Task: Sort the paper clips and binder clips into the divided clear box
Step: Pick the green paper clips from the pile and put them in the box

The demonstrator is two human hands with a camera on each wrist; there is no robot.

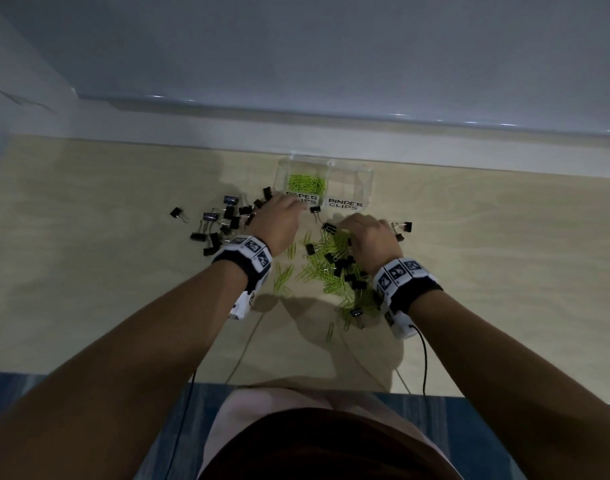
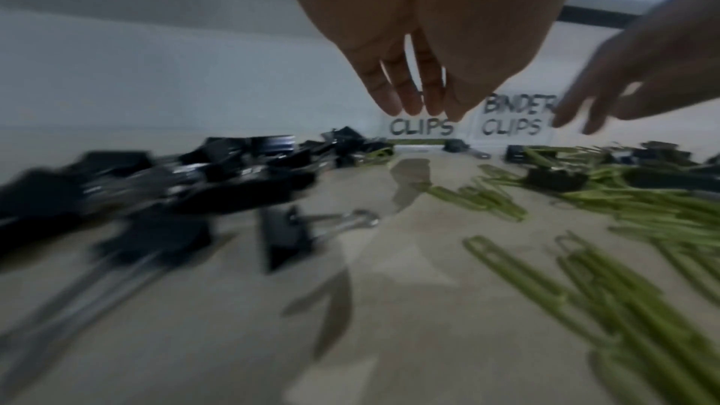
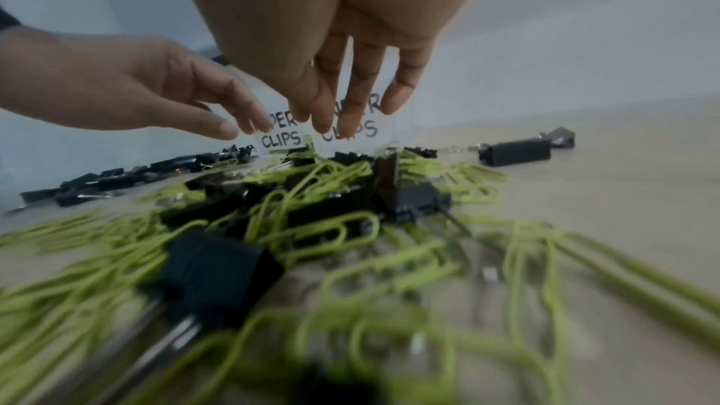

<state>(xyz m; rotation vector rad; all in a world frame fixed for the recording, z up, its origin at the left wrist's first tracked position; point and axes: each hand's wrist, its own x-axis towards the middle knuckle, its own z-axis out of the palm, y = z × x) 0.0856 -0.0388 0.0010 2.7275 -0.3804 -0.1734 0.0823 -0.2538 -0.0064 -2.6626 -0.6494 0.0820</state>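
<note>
Setting: where the pale wooden table [image 1: 487, 258] meets the wall, a divided clear box [image 1: 326, 183] stands with its labels facing the person.
Box: the left compartment, marked PAPER CLIPS, holds a heap of green paper clips [image 1: 305, 183]; the right one is marked BINDER CLIPS, and what it holds cannot be made out.
Binder clips: a loose black group [image 1: 224, 221] lies on the table left of the box, and others are mixed into the green pile nearer the person.
Paper clips on the table: a spread pile [image 1: 334, 268] lies in front of the box — between the two wrists.
Left hand [image 1: 279, 220]: palm down, just in front of the box's left label; the left wrist view shows its fingers [image 2: 405, 94] straight, close together and holding nothing.
Right hand [image 1: 369, 237]: over the far edge of the mixed pile; the right wrist view shows its fingers [image 3: 350, 103] hanging straight and slightly spread — nothing gripped.
Wrists: each wears a marked band with a cable trailing off.
</note>
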